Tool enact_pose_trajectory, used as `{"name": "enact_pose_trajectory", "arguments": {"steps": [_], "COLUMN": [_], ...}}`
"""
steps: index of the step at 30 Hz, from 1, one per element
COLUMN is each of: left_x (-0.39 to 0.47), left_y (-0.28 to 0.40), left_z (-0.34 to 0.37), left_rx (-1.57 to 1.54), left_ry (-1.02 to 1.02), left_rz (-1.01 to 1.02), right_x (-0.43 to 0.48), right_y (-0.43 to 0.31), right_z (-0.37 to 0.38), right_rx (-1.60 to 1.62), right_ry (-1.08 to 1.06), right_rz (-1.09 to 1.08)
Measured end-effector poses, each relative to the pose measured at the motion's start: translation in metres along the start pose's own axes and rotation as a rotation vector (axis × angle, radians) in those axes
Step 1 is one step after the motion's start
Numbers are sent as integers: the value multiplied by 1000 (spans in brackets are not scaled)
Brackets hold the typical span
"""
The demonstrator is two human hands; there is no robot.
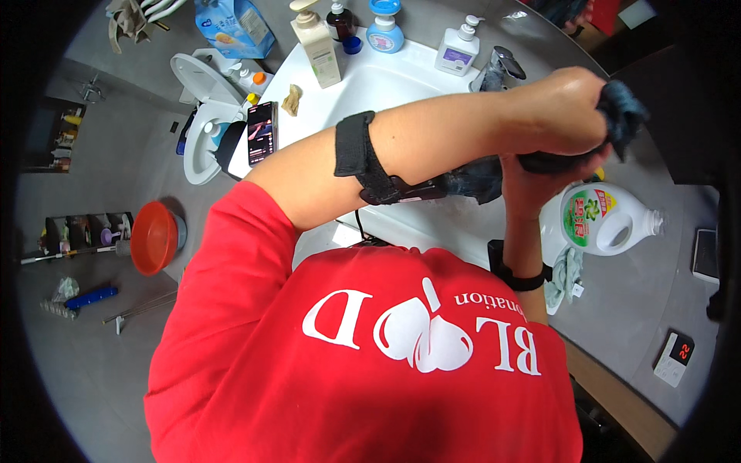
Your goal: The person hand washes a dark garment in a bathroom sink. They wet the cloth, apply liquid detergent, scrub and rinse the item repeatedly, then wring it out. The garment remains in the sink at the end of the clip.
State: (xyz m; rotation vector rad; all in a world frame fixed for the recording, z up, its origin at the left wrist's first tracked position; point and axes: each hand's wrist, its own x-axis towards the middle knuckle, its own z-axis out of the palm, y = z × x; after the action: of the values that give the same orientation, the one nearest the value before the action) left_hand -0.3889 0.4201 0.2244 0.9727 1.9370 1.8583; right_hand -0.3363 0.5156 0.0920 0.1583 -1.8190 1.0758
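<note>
A wet dark blue cloth (624, 118) is bunched in both of my hands above the right side of the white washbasin (399, 78). My left hand (570, 113) reaches across and grips it in a fist, with cloth sticking out past the knuckles. Just below, my right hand (529, 182) has its fingers around a darker part of the fabric. More dark wet cloth (477, 178) hangs beside my right hand, under my left forearm; whether it is the same piece, I cannot tell. The chrome faucet (508, 62) stands behind my left wrist.
A white detergent bottle (613, 220) lies right of the basin, near a pale green cloth (564, 278). Pump bottles (457, 49) line the back rim. A phone (262, 134) rests on the left edge. The toilet (202, 142) and an orange basin (153, 237) are farther left.
</note>
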Motion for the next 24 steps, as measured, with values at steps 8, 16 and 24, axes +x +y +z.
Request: {"name": "enact_pose_trajectory", "arguments": {"steps": [8,16,24], "left_x": [-7,-49,-145], "left_y": [41,-96,-216], "left_z": [-57,-73,-55], "left_rx": [-64,-639,-696], "left_ry": [-150,450,527], "left_rz": [206,-240,-754], "right_x": [-19,-50,-107], "right_y": [18,64,133], "right_z": [-15,-46,-39], "right_rx": [294,161,-336], "right_ry": [-439,-602,-1065], "right_rz": [612,854,816]}}
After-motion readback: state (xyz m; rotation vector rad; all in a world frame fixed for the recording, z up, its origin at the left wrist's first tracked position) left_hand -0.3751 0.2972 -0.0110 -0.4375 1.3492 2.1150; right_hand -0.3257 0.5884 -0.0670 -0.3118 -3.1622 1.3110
